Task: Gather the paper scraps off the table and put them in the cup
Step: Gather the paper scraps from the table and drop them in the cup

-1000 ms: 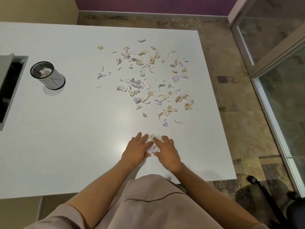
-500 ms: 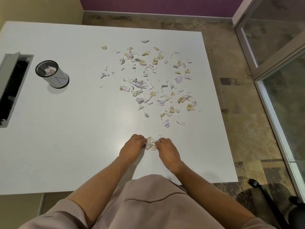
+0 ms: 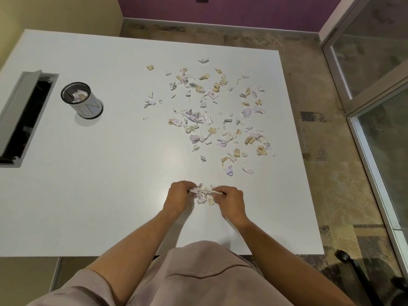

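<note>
Each hand's grip narrow on a scrap bunch, loose scraps beyond, cup far left

The desk was plain white. The paper scraps were white, pale lilac and tan. The cup was silver-grey with a black rim and thin dark line markings on its side. The wall was deep purple, the side wall pale yellow. The floor was mottled brown and beige stone. The sleeves were dusty pink.
</note>
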The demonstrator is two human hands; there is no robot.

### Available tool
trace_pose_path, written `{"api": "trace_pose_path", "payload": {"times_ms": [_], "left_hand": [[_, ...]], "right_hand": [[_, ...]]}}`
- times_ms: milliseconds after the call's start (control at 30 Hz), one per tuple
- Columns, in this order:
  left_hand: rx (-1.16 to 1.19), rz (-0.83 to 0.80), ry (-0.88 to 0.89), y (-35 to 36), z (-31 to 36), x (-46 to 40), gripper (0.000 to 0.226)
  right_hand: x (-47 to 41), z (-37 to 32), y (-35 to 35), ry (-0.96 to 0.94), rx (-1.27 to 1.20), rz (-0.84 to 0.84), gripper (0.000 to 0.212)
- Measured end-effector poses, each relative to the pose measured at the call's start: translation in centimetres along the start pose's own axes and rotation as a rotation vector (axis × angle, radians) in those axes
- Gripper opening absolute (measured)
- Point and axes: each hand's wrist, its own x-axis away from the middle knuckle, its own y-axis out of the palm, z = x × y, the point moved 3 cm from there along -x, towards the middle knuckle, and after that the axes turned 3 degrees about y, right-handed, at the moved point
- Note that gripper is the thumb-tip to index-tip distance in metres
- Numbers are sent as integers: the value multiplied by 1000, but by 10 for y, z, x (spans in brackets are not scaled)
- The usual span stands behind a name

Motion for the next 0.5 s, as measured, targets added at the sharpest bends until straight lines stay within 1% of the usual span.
{"api": "trace_pose_path", "payload": {"times_ms": [167, 233, 300, 367, 500], "left_hand": [[110, 103, -43, -23, 5, 1, 26], [140, 137, -61, -37, 4, 0, 27], [176, 175, -84, -52, 2, -3, 24], [248, 222, -111, -70, -2, -5, 21], [342, 310, -139, -114, -14, -11, 31]], "right_hand": [[-6, -19, 1, 55, -131, -22, 13], [-8, -35, 4, 70, -205, -42, 16], [-10, -54, 7, 87, -276, -64, 20], [-12, -77, 13, 95, -372, -97, 16], [-18, -134, 25, 67, -478, -134, 17]]}}
